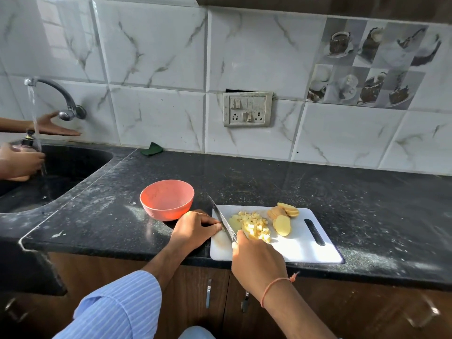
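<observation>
A white cutting board (pixel 305 248) lies on the black counter. On it sit a heap of diced potato (pixel 255 227) and several round potato slices (pixel 283 217). My right hand (pixel 256 260) grips the handle of a knife (pixel 221 216), whose blade points away across the board's left edge. My left hand (pixel 195 228) has curled fingers at the board's left edge, fingertips touching a small potato bit against the blade. An empty pink bowl (pixel 167 198) stands just left of the board.
At the left, a black sink (pixel 73 165) has water running from a wall tap (pixel 58 94). Another person's hands (pixel 22 162) hold a bottle under the stream. A green cloth (pixel 152 149) lies by the wall. A socket panel (pixel 247 109) sits above the counter.
</observation>
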Available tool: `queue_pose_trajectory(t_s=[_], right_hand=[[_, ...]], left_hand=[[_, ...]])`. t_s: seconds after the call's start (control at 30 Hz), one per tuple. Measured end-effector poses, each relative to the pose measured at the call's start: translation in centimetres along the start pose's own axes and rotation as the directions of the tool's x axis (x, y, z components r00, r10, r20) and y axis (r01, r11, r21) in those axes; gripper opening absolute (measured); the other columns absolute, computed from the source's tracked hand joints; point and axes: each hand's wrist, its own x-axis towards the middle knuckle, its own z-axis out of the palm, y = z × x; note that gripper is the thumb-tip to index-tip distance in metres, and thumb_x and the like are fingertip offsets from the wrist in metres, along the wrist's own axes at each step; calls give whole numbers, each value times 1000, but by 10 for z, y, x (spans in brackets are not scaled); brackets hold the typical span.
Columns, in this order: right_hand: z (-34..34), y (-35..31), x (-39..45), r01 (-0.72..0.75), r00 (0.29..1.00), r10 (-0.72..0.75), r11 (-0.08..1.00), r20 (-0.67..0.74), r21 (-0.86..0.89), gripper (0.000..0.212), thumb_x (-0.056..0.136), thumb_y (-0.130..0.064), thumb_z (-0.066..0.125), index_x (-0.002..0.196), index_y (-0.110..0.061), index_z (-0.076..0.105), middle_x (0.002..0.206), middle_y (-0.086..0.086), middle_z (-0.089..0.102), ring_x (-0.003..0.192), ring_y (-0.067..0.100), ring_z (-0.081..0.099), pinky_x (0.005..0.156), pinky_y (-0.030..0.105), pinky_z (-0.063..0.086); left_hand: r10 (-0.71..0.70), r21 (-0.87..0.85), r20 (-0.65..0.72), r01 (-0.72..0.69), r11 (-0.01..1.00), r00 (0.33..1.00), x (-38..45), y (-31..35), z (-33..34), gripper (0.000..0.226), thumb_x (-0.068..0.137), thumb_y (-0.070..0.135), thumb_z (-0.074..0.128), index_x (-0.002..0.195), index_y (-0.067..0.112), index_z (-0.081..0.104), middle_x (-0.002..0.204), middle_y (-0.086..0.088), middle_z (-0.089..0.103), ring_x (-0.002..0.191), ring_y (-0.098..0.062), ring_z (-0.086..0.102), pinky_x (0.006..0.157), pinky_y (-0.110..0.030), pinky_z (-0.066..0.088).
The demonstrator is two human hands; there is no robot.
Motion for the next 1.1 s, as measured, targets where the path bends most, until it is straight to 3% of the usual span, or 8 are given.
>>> queue_pose_trajectory(t_s=[0.17,0.3,0.43,0.5,0.6,0.7,0.97,1.1], right_hand=[[-3,27,-2,-59,998,58,996,8,71,47,108,-28,41,155,-26,42,110,0,73,99,19,69,82,34,56],[-17,54,4,-38,999,30,958,31,285,44,111,-39,36,150,-26,53,125,1,72,100,14,64,83,32,49],[-23,99,24,-55,998,36,883,48,467,27,108,-40,45,114,-24,66,66,-5,64,51,9,53,53,35,40],[-19,123,33,-87,995,44,811,89,579,21,107,-38,48,115,-26,64,54,-5,51,42,11,41,46,36,35],[-12,142,35,-126,992,58,601,114,789,22,111,-33,46,130,-36,57,59,9,43,40,16,33,39,26,29],[-9,148,36,-96,995,61,490,76,866,24,111,-36,45,128,-40,63,63,13,41,40,20,31,40,23,27],[-8,153,34,-79,997,55,453,60,888,27,110,-39,46,130,-40,64,67,12,39,44,18,30,39,26,27],[-8,154,33,-71,997,50,423,55,903,29,111,-37,45,131,-46,64,64,11,38,44,18,29,39,25,26]], left_hand=[[-17,-15,-3,17,1000,1000,-2,4,0,13,88,44,83,98,37,85,99,23,71,91,2,66,79,-17,51],[-23,2,-7,23,1000,1000,-3,7,-1,14,89,47,82,98,38,85,101,25,70,91,4,65,74,-9,44],[2,3,-14,-2,1000,1000,-6,8,0,9,89,47,81,96,42,84,100,25,71,92,8,65,72,-7,43],[24,-4,-18,-24,1000,1000,-7,8,2,6,89,46,81,95,44,84,98,25,71,94,10,64,77,-10,47],[95,46,-2,-95,994,995,-3,14,3,11,94,43,76,102,45,82,94,26,72,90,7,65,77,-18,53],[195,96,61,-200,975,979,10,38,-2,18,99,32,71,112,36,82,103,26,77,83,19,63,72,-4,46],[150,223,262,-211,952,953,71,96,-57,6,84,39,84,89,36,85,82,25,77,77,10,69,67,-14,52],[10,603,490,-347,718,872,83,92,-78,28,86,38,79,114,40,79,110,24,76,104,0,68,85,-24,48]])
